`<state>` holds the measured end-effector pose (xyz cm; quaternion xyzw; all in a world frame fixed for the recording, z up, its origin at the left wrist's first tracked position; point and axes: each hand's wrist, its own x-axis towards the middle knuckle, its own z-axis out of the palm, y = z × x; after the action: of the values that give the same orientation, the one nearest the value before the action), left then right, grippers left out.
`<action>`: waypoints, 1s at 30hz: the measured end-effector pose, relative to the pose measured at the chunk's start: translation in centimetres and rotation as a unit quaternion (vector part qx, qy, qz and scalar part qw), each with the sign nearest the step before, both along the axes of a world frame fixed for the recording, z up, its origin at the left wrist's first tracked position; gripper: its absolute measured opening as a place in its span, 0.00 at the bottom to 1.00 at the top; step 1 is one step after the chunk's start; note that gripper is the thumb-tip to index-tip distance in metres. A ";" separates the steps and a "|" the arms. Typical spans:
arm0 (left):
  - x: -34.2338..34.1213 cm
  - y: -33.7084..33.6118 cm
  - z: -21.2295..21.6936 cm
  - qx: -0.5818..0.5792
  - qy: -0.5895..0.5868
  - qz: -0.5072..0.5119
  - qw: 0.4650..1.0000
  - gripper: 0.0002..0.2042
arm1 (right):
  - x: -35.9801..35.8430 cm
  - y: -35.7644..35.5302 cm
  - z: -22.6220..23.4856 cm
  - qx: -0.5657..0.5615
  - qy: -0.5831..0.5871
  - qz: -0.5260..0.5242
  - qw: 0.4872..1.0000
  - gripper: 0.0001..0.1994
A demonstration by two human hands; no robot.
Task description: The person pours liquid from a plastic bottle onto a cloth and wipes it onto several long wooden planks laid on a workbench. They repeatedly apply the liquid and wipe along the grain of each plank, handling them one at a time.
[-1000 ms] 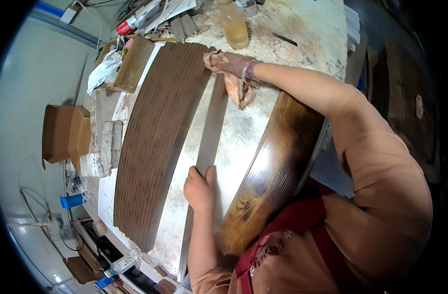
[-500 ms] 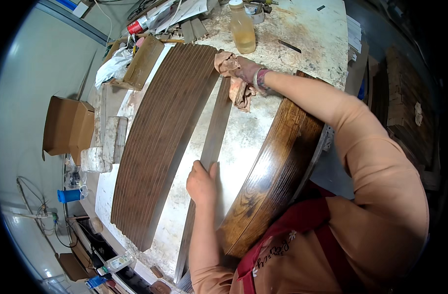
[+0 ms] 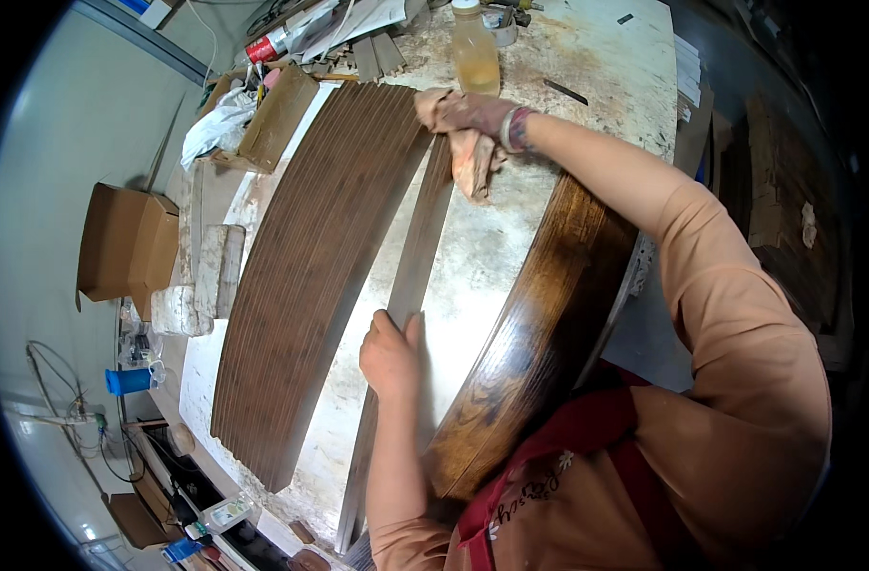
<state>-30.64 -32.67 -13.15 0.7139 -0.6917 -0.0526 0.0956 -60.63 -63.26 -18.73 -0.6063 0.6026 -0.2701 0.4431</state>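
A single brown wood strip [image 3: 422,243] lies lengthwise on the stained white worktable [image 3: 463,257]. My bare left hand [image 3: 390,357] is closed around the strip near its middle, thumb on the right side. At the strip's far end, my gloved right hand [image 3: 482,114] presses a crumpled pinkish cloth [image 3: 472,162], whose loose part hangs down beside the strip. To the left lies a row of many similar brown strips [image 3: 311,257], set side by side. Glossy dark-brown boards [image 3: 539,333] with strong grain lie to the right, close to my body.
A bottle of yellowish liquid [image 3: 476,57] stands beyond my right hand. An open wooden box [image 3: 273,124] with a white cloth and small items sits at the far left. Pale blocks [image 3: 217,271] and an open cardboard box [image 3: 128,243] are along the left. A thin dark piece [image 3: 566,91] lies at the back.
My right hand has shifted slightly right and away from me with the cloth, whose hanging part has swung. The left hand stays almost in the same place on the strip.
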 end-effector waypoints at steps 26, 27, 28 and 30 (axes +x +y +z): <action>-0.4 -0.9 0.1 0.002 -0.012 -0.002 1.000 0.20 | -1.3 -2.1 -2.3 -0.119 0.197 -0.030 0.973 0.19; -1.1 -1.6 -0.1 0.003 0.000 -0.019 1.000 0.20 | -4.6 -3.7 -5.1 -0.183 0.185 -0.050 0.964 0.18; -0.1 -0.8 -0.5 0.014 -0.007 -0.003 1.000 0.20 | -2.2 -2.6 -3.0 -0.158 0.163 0.014 0.974 0.22; 1.1 0.9 -0.2 0.030 0.002 0.038 0.999 0.20 | 1.5 0.9 4.0 -0.110 0.124 0.134 0.977 0.31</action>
<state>-29.55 -31.72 -13.32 0.7420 -0.6622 -0.0708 0.0772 -59.09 -62.32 -14.72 -0.7557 0.5323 -0.1957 0.3275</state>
